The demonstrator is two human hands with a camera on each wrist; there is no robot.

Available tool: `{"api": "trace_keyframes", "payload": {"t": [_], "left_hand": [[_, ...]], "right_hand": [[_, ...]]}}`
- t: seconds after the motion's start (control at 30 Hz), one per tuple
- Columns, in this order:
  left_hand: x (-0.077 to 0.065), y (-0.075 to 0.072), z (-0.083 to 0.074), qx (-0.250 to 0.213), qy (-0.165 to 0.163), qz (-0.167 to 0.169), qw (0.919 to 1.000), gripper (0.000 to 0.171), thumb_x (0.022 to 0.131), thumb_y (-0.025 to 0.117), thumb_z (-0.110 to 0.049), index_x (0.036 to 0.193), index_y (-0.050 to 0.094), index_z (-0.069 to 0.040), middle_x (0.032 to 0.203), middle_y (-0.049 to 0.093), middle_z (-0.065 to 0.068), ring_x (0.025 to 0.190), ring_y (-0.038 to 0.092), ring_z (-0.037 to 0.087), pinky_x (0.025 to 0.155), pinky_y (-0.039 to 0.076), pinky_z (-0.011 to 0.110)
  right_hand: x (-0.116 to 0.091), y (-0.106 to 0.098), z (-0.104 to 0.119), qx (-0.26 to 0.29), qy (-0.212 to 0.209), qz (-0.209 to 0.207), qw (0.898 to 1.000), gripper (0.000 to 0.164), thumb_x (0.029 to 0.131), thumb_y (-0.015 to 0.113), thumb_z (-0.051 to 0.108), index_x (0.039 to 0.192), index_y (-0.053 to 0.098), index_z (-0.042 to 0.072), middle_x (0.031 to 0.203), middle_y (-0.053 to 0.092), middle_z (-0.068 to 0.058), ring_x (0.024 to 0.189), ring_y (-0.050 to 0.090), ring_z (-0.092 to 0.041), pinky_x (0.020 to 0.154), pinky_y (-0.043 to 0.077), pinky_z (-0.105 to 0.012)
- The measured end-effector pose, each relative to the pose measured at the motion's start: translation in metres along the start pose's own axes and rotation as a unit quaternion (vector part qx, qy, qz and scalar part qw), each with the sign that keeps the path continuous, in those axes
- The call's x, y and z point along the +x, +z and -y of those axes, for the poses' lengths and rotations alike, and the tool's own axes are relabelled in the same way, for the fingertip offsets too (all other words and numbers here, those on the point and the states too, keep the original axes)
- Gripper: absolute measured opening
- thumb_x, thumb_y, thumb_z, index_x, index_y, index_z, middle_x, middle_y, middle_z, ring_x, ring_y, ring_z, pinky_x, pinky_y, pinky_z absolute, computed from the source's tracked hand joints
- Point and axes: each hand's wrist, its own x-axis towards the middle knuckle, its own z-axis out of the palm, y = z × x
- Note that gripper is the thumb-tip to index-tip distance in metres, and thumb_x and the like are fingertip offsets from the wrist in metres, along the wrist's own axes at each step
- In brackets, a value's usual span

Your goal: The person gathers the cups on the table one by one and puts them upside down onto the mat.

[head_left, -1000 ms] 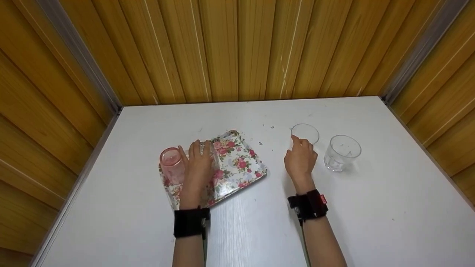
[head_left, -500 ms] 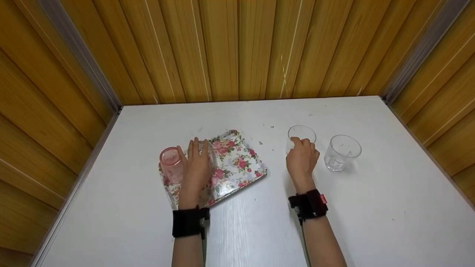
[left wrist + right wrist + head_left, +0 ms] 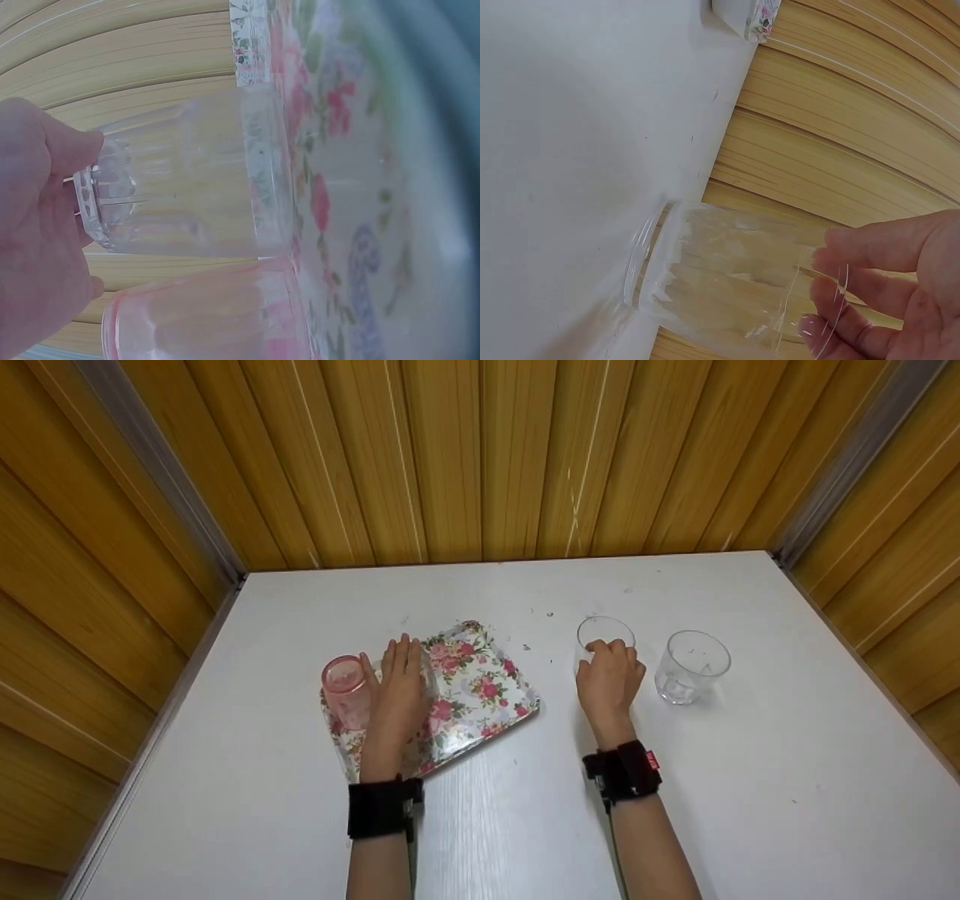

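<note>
On a floral tray [image 3: 517, 694], my left hand [image 3: 397, 697] lies over an upside-down clear glass [image 3: 195, 180]. Its fingers are straight and close together, and the thumb touches the glass's base in the left wrist view. Beside it on the left, a pink-tinted glass [image 3: 346, 701] also stands upside down. My right hand [image 3: 611, 682] pinches the rim of another clear glass [image 3: 727, 277] from the near side. That glass stands rim up, with its base at the table; I cannot tell whether it touches. The hand covers its near side in the head view.
Right of my right hand stands one more clear glass [image 3: 691, 667], rim up. The white table [image 3: 480, 817] runs back to a wood-patterned wall [image 3: 510, 457], with similar panels at both sides. Small dark specks lie between the tray and the glasses.
The glass in my right hand has shifted slightly left and toward me. The fingers of my left hand, spread and slightly bent before, have straightened and come together.
</note>
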Motion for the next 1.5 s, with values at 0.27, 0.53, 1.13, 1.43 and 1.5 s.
{"api": "trace_keyframes", "payload": {"t": [0.27,0.53,1.13,1.43,1.5], "left_hand": [[0.002,-0.004,-0.005,-0.019,0.002,-0.011,0.9998,0.069,0.091,0.053,-0.030,0.144,0.019,-0.003,0.150,0.021,0.014,0.138,0.017,0.030,0.107,-0.003,0.059],[0.002,-0.006,-0.013,-0.029,0.012,-0.007,0.9995,0.075,0.087,0.056,-0.039,0.144,0.021,-0.004,0.149,0.022,0.013,0.138,0.017,0.029,0.108,-0.002,0.058],[0.000,-0.011,-0.021,-0.016,0.022,0.007,0.9996,0.075,0.087,0.055,-0.044,0.144,0.024,-0.006,0.149,0.022,0.012,0.138,0.017,0.028,0.109,-0.006,0.056],[0.000,-0.012,-0.024,-0.031,0.029,0.009,0.9991,0.081,0.085,0.057,-0.045,0.145,0.018,-0.008,0.150,0.022,0.011,0.139,0.015,0.027,0.109,-0.007,0.054],[0.000,-0.013,-0.025,-0.037,0.030,0.007,0.9988,0.082,0.085,0.058,-0.045,0.146,0.017,-0.009,0.150,0.022,0.011,0.139,0.016,0.027,0.110,-0.006,0.054]], "right_hand": [[-0.001,0.000,0.000,-0.009,-0.004,0.002,1.000,0.016,0.078,0.061,-0.001,0.093,0.068,0.000,0.092,0.060,-0.020,0.091,0.051,-0.036,0.085,0.037,-0.049],[0.000,0.000,0.001,-0.005,0.001,0.015,1.000,0.019,0.077,0.056,-0.006,0.087,0.071,-0.001,0.088,0.062,-0.018,0.087,0.052,-0.033,0.096,0.024,-0.049],[-0.001,-0.006,0.005,0.001,0.000,0.007,1.000,0.017,0.076,0.058,-0.003,0.086,0.071,0.002,0.087,0.062,-0.017,0.087,0.052,-0.033,0.094,0.027,-0.050],[0.000,-0.007,0.007,0.033,-0.017,-0.018,0.999,0.012,0.075,0.063,-0.001,0.085,0.070,0.000,0.081,0.062,-0.017,0.079,0.057,-0.034,0.079,0.040,-0.049],[0.000,-0.007,0.008,0.038,-0.017,-0.018,0.999,0.012,0.075,0.064,0.000,0.085,0.071,0.001,0.080,0.062,-0.017,0.078,0.058,-0.034,0.078,0.041,-0.049]]}}
